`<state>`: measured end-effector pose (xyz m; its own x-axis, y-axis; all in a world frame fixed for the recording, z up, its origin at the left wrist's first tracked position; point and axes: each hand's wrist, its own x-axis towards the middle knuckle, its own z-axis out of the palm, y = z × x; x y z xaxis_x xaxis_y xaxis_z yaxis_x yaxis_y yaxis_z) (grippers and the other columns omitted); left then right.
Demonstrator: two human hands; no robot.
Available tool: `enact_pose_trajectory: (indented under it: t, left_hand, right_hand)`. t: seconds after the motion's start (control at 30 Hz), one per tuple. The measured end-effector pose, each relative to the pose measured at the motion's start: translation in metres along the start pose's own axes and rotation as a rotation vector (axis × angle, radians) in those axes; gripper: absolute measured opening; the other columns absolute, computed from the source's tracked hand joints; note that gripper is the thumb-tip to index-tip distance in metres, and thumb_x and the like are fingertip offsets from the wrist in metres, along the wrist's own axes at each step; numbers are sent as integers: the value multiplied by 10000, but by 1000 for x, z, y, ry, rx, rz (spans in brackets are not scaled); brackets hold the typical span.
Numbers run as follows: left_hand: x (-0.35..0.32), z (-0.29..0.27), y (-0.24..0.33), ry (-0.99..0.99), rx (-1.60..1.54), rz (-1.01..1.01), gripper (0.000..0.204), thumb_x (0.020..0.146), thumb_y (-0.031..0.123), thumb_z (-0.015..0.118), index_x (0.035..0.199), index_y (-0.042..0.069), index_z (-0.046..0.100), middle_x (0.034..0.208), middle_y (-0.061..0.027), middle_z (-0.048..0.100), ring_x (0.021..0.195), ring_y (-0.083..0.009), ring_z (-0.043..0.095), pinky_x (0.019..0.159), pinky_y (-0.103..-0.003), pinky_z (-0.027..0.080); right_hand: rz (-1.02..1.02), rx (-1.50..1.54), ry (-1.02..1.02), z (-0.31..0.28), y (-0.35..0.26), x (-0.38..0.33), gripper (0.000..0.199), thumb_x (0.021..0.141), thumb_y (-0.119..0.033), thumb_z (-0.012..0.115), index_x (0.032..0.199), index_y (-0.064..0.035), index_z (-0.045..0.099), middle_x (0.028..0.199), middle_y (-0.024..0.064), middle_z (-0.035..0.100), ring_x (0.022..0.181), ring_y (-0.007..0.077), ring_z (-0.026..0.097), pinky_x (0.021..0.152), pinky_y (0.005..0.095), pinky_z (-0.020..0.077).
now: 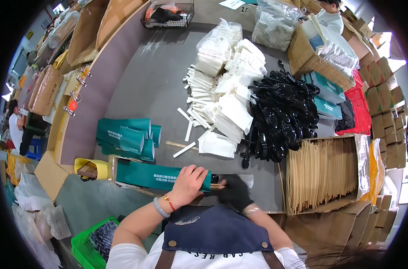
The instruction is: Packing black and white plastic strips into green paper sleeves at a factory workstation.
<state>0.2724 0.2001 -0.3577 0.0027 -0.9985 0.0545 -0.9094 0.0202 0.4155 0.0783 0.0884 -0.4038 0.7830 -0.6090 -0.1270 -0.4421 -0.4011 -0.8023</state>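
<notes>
Head: bent left fingers (196,173) on packet (145,174)

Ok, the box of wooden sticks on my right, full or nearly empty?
Looks nearly full: wooden sticks lie packed side by side across most of the cardboard box.

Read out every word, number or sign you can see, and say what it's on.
I won't copy wording, but print shows here:
Green sleeve under the left hand: two lines of white characters.
Piled sleeves: white characters, some too small to read.
White shirt: black letters.
Back panel: black number.
Apron: pale emblem, unclear.
Carton at left: too blurred.
</notes>
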Motion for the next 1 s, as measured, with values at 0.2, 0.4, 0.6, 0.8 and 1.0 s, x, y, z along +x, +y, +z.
enact_pose_trajectory:
  t: [0.2, 0.4, 0.6, 0.8, 1.0]
  left_hand:
    - [10, 0, -1, 58, 134, 124, 403, 753, 105, 612, 1147, 187, 613, 1037, -143, 549, 962, -331, 503, 831, -417, 413]
    - [31, -50, 4, -323, 108, 110, 329, 615, 118, 704, 933, 155, 626, 939, -117, 521, 950, -327, 508, 748, -419, 437]
    - [22, -95, -96, 150, 561, 39, 361, 616, 160, 720, 962, 86, 653, 1167, -149, 529, 1088, -363, 486, 882, -469, 434]
    - [-26, -2, -30, 200, 83, -475, 818, 632, 427, 823, 1290, 41, 526, 1352, -191, 437, 1281, -419, 345, 1077, -579, 232]
    - [-35, 21, -36, 200, -83, -621, 946, 627, 457, 837, 1362, 11, 441, 1409, -197, 396, 1349, -437, 270, 1106, -610, 152]
  right_hand:
    - [-311, -333, 182, -20, -24, 14, 552, 606, -309, 828, 1071, -97, 618, 1067, 94, 592, 1014, 302, 565, 859, 430, 433]
    - [-230, -476, -8, -41, -24, 18, 556, 590, -396, 811, 1040, -122, 632, 1031, 79, 600, 1014, 307, 555, 826, 439, 417]
    - [-84, -514, 178, -88, -41, -4, 606, 570, -341, 832, 1076, -121, 580, 1006, 78, 582, 967, 307, 566, 836, 437, 404]
    - [-52, -578, 35, -71, -49, 1, 614, 617, -360, 808, 1122, -108, 567, 1068, 89, 578, 962, 283, 570, 848, 450, 380]
    - [-77, -668, -6, -65, -47, 6, 618, 567, -355, 830, 1084, -118, 588, 1054, 79, 587, 965, 284, 566, 842, 426, 384]
